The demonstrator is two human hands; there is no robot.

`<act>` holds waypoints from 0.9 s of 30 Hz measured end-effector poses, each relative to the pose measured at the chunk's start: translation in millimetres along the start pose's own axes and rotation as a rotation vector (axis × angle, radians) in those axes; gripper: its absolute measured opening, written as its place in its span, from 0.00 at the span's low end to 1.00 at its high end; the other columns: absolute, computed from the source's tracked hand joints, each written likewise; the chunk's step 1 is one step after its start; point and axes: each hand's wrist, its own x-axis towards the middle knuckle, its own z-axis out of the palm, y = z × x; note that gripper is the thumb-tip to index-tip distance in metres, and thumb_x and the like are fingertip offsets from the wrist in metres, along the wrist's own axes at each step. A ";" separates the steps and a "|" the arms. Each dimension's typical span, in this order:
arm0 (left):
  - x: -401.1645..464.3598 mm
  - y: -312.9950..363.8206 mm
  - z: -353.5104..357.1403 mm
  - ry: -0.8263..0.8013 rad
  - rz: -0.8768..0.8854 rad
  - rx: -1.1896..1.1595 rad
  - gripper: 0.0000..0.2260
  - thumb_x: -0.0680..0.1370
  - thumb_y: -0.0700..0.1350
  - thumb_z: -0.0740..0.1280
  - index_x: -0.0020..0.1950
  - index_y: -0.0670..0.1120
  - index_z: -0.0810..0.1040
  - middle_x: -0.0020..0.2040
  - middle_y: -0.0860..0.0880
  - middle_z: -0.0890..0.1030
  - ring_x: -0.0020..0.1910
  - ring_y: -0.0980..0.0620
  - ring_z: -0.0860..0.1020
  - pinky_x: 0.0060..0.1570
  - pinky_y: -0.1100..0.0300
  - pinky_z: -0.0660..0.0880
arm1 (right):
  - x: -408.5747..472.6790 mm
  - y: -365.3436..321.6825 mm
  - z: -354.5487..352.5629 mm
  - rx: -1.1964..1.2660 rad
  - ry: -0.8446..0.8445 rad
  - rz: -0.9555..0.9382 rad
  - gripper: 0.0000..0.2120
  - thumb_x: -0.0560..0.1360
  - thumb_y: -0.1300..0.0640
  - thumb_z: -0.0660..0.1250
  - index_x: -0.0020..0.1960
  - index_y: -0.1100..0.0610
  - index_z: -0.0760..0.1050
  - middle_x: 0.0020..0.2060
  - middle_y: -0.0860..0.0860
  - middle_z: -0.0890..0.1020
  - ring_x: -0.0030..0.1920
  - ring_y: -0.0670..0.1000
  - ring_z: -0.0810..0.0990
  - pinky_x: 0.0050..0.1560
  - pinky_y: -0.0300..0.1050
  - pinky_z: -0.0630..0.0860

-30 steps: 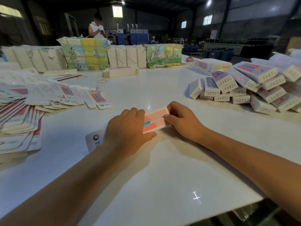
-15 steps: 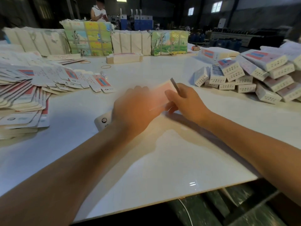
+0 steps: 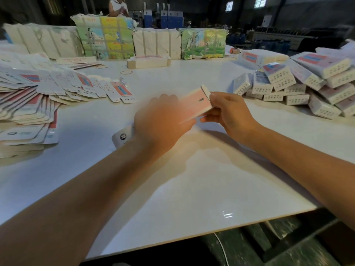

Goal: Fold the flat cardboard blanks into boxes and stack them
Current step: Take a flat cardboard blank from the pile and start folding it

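A worker folds a pink-faced cardboard blank into a box above the white bench. Much of the job looks done and much remains: a heap of finished boxes lies loosely piled well beyond the right hand's fingers, while a wide fan of flat blanks waits out past the left hand, with bound bundles standing along the far side. The blank in hand seems partly formed, one narrow side panel already raised at its far end, a rounded white flap sticking out beneath the left wrist.

The right hand has its fingers curled round the near end of the blank, thumb beneath, pinching it clear of the bench. The left hand is blurred; it lies over the blank's other end and appears to grip it, though how tightly its fingers close cannot be told.
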 end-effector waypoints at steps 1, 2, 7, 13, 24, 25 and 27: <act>0.0 -0.3 -0.3 -0.002 -0.001 0.000 0.26 0.75 0.64 0.60 0.62 0.46 0.68 0.55 0.47 0.74 0.54 0.47 0.73 0.40 0.55 0.69 | 0.2 1.0 -0.7 0.000 -0.002 -0.021 0.17 0.81 0.65 0.53 0.46 0.55 0.79 0.34 0.50 0.85 0.35 0.51 0.83 0.37 0.43 0.80; -0.3 -0.6 -0.6 0.000 -0.002 -0.003 0.26 0.75 0.64 0.60 0.62 0.45 0.68 0.55 0.47 0.74 0.54 0.47 0.73 0.39 0.55 0.68 | -0.1 1.1 -1.2 0.005 -0.003 -0.038 0.17 0.81 0.65 0.52 0.47 0.54 0.79 0.35 0.50 0.85 0.36 0.51 0.83 0.37 0.43 0.81; -1.8 -1.9 -0.3 0.001 0.014 -0.004 0.26 0.75 0.64 0.59 0.62 0.45 0.68 0.54 0.47 0.74 0.53 0.48 0.74 0.39 0.55 0.70 | -1.4 2.5 -5.0 -0.126 -0.014 -0.135 0.19 0.81 0.66 0.51 0.53 0.51 0.78 0.36 0.48 0.85 0.37 0.54 0.84 0.38 0.47 0.82; -2.0 -1.4 -0.2 0.014 0.040 0.033 0.27 0.74 0.65 0.59 0.63 0.46 0.67 0.55 0.47 0.74 0.53 0.48 0.73 0.39 0.56 0.68 | -5.1 -2.1 -5.3 -0.262 0.056 -0.164 0.21 0.75 0.67 0.57 0.38 0.48 0.83 0.39 0.48 0.85 0.43 0.53 0.83 0.49 0.53 0.82; -3.4 4.6 4.2 0.097 0.077 0.226 0.25 0.77 0.64 0.56 0.62 0.45 0.67 0.53 0.48 0.74 0.51 0.49 0.74 0.36 0.58 0.62 | -14.4 0.1 5.7 -0.736 0.081 -0.362 0.12 0.79 0.63 0.54 0.43 0.54 0.74 0.32 0.49 0.80 0.35 0.55 0.77 0.40 0.49 0.74; -2.3 3.5 4.2 0.083 0.070 0.210 0.26 0.76 0.64 0.56 0.63 0.45 0.66 0.54 0.48 0.74 0.52 0.49 0.74 0.36 0.58 0.63 | -13.3 0.0 5.8 -0.712 0.057 -0.339 0.11 0.79 0.63 0.55 0.46 0.57 0.76 0.36 0.54 0.82 0.39 0.58 0.78 0.44 0.54 0.76; 0.3 0.4 3.5 0.067 0.035 0.170 0.27 0.75 0.65 0.58 0.63 0.45 0.66 0.54 0.47 0.74 0.53 0.48 0.74 0.36 0.57 0.63 | -11.0 -1.5 6.7 -0.641 0.017 -0.297 0.12 0.78 0.62 0.56 0.54 0.58 0.77 0.42 0.58 0.82 0.44 0.62 0.77 0.50 0.61 0.75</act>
